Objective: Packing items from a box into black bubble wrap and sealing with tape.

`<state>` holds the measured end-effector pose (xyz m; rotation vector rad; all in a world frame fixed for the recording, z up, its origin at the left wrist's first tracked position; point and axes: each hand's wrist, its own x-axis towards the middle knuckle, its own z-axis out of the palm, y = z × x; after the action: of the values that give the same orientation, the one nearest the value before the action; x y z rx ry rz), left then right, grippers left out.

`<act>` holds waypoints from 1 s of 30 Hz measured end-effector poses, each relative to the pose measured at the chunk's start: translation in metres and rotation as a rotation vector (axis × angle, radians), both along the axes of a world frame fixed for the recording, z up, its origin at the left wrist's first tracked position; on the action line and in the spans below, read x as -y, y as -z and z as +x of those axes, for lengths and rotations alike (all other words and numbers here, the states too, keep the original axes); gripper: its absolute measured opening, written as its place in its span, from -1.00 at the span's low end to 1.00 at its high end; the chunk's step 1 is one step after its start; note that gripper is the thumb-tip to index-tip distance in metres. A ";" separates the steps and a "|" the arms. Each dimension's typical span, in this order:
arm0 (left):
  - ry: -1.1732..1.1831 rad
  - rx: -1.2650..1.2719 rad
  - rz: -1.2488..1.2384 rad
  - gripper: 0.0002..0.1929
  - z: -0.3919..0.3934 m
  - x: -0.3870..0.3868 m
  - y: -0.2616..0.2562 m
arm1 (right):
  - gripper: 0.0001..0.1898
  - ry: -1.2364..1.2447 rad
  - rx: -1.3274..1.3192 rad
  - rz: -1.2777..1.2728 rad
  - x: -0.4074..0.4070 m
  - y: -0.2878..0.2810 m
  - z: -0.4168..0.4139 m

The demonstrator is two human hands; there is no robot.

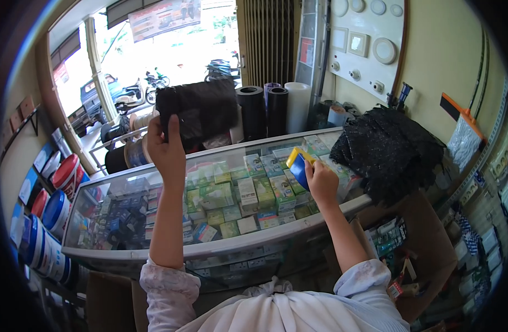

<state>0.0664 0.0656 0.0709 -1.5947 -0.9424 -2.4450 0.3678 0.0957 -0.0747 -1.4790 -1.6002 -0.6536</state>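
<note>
My left hand [166, 149] is raised over the left part of the glass display counter [125, 254], thumb and fingers pinching a folded black plastic bag or sheet [208, 110]. Above the counter's middle, my right hand [323, 181] grips a small yellow and blue item [300, 167]; its exact kind cannot be made out. Under the glass lie many light bulb boxes [215, 196], mostly green and white. A heap of crumpled black plastic sheets [384, 147] rests on the counter's right end and hangs over its front edge.
Behind the counter stand black rolls [250, 114] and a white roll [297, 106]. Paint buckets [56, 207] line the left wall. An open cardboard box [428, 245] with packaged goods sits at my right. A floor squeegee [463, 114] leans on the right wall.
</note>
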 end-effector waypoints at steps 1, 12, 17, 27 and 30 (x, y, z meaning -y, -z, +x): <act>0.057 0.035 -0.055 -0.85 -0.007 0.000 0.009 | -0.63 0.022 0.062 -0.006 -0.003 0.010 0.001; 0.162 0.215 -0.283 -0.83 -0.038 0.035 0.066 | -0.31 -0.193 0.075 -0.073 0.042 -0.018 -0.092; 0.109 0.281 -0.315 -0.82 -0.049 0.064 0.078 | -0.18 -0.802 0.046 0.291 0.078 -0.034 -0.216; -0.026 0.522 -0.285 -0.88 -0.151 0.143 0.121 | -0.17 -1.190 0.235 -0.172 0.092 -0.027 -0.333; -0.106 0.577 -0.252 -0.89 -0.180 0.175 0.125 | -0.14 -1.224 -0.033 -0.296 0.089 -0.007 -0.366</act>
<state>-0.1135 -0.1098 -0.0539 -0.8448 -1.4123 -2.8508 0.0023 0.0065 -0.0675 -0.4358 -2.2167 0.3188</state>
